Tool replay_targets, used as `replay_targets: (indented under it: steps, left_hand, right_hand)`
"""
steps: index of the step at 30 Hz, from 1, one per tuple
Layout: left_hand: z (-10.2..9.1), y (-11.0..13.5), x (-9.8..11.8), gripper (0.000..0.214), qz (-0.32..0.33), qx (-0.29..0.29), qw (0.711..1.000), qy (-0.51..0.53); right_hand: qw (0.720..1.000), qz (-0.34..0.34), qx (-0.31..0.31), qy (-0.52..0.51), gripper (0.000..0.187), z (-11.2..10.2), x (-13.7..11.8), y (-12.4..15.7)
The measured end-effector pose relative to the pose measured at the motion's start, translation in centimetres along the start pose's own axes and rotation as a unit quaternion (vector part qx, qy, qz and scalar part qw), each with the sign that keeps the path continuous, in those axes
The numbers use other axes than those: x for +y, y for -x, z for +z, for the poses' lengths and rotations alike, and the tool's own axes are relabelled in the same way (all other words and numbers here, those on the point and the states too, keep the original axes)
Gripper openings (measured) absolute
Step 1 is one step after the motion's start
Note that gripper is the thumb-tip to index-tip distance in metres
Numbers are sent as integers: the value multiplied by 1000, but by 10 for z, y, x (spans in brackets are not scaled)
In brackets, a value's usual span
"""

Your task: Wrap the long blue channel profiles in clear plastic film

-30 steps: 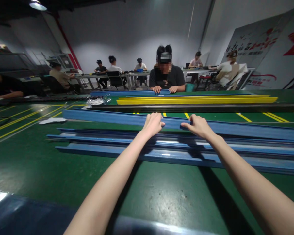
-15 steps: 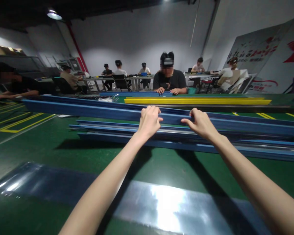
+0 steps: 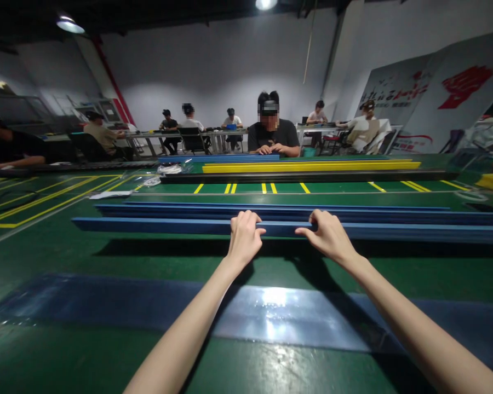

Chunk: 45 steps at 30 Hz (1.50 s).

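Both my hands grip one long blue strip [image 3: 156, 225], which looks like a plastic or metal profile and reaches past the right edge of the view. My left hand [image 3: 245, 235] is closed on it left of its visible middle, fingers over the top and thumb on the near face. A short way to the right, my right hand [image 3: 328, 232] holds it the same way. More long blue strips [image 3: 181, 208] lie just behind it. Below it, a shadow falls on the green table surface [image 3: 148, 257]. The fingertips behind the strip are hidden.
A clear plastic sheet [image 3: 246, 314] lies flat in front, under my forearms. Farther back are a black strip [image 3: 312, 176] and a yellow strip [image 3: 308, 166]. A co-worker [image 3: 273, 131] sits opposite, hands on another blue strip [image 3: 222, 158]. White paper [image 3: 110, 195] lies at left.
The held blue strip has come down and nearer to me, from above the other strips to in front of them, and now looks more level. Both hands keep their hold; the view has shifted right.
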<state>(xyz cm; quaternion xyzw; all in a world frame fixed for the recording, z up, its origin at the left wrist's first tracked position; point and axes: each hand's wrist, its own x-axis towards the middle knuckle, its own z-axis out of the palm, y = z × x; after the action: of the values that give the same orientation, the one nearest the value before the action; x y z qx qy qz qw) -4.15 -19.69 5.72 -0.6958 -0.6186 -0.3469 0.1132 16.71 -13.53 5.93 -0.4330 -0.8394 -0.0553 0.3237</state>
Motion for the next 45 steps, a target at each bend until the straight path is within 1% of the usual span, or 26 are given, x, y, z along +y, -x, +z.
replay_targets:
  steps: [4, 9, 12, 21, 25, 30, 33, 35, 38, 42, 45]
  left_hand:
    - [11, 13, 5, 13, -20, -18, 999, 28]
    - [23, 28, 11, 11, -61, -65, 995, 37]
    - [30, 35, 11, 11, -59, -72, 995, 42]
    - [44, 37, 7, 11, -53, -98, 993, 36]
    - [45, 36, 8, 9, -51, -135, 989, 8]
    - [35, 28, 14, 8, -30, -210, 976, -59]
    - [32, 23, 25, 12, 10, -243, 968, -63]
    - [33, 21, 35, 14, 50, -250, 965, -61]
    - [40, 17, 47, 12, 102, -242, 962, -73]
    - [46, 8, 49, 10, 109, -268, 954, -79]
    - [46, 3, 46, 12, 116, -279, 950, -71]
  right_hand:
    - [1000, 16, -25, -9, 35, 3, 3, 17]
    - [997, 51, -53, -14, 32, 8, 7, 34]
    - [996, 66, -63, -15, 31, 12, 8, 42]
    - [991, 104, -83, -11, 30, 19, 10, 50]
    - [989, 112, -98, -11, 29, 19, 12, 52]
    - [988, 118, -97, -12, 31, 22, 14, 52]
    - [988, 117, -97, -7, 32, 24, 14, 53]
    - [989, 115, -97, -1, 31, 24, 13, 54]
    - [989, 98, -107, 16, 27, 22, 12, 54]
    - [990, 75, -118, 31, 22, 15, 15, 56]
    - [990, 76, -116, 25, 19, 10, 25, 61]
